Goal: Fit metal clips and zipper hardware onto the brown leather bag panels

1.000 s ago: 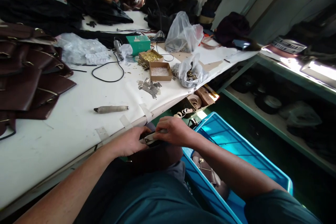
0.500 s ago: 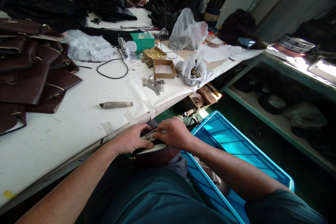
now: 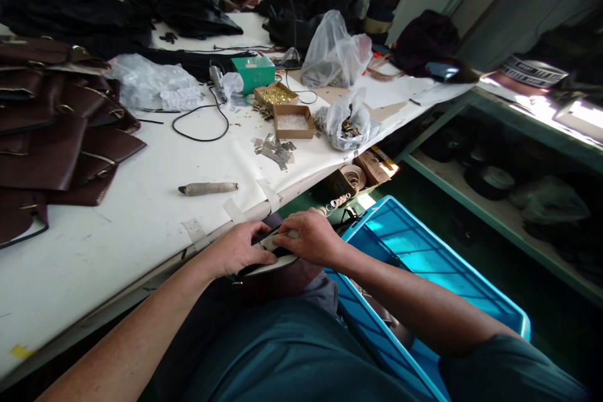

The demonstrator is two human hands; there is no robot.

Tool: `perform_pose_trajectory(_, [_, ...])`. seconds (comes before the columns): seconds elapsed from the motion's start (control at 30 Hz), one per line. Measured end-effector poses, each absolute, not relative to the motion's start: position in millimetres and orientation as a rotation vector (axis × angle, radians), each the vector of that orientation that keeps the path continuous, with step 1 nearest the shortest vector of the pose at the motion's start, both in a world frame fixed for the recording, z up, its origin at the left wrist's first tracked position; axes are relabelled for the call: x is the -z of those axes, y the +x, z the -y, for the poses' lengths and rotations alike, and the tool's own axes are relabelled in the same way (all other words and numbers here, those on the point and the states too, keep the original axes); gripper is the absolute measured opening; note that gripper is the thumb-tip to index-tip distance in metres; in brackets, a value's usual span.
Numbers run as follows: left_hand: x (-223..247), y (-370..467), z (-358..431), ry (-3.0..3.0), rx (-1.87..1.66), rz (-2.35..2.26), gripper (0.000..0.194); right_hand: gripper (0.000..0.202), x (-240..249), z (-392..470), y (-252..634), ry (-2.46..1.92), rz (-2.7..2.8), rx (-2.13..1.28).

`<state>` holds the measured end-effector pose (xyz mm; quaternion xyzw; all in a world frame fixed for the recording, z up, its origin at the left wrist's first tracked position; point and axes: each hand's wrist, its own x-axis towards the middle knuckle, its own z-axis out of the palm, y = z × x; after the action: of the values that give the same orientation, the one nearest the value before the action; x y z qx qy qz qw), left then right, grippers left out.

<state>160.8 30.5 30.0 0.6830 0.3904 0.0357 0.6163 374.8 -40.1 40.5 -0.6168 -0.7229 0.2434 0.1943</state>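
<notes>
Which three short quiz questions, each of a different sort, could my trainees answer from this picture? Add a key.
1. True or false: the green box stands on the white table.
2. In the picture, which lies nearest the left hand: A) the green box, B) the grey stick-shaped object, C) the black cable loop?
3. Fill in the colour: the right hand is at a ___ item.

Key: 1 true; 2 B; 3 brown.

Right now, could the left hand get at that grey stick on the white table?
Probably yes: the grey stick lies uncovered on the white table beyond the left hand, with nothing standing between, though that hand is occupied at the brown bag.
</notes>
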Motion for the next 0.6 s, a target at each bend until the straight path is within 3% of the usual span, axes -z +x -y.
perform_pose_trajectory(0.33, [-18, 162, -29, 1.636, -0.142, -0.878, 0.041, 0.019, -28, 46, 368, -1.792, 2.025, -0.573])
perform_pose_trajectory(0.6, [-22, 166, -25, 1.741, -0.181, -0.842, 0.031, 0.011, -39, 46, 372, -1.759, 2.142, -0.559])
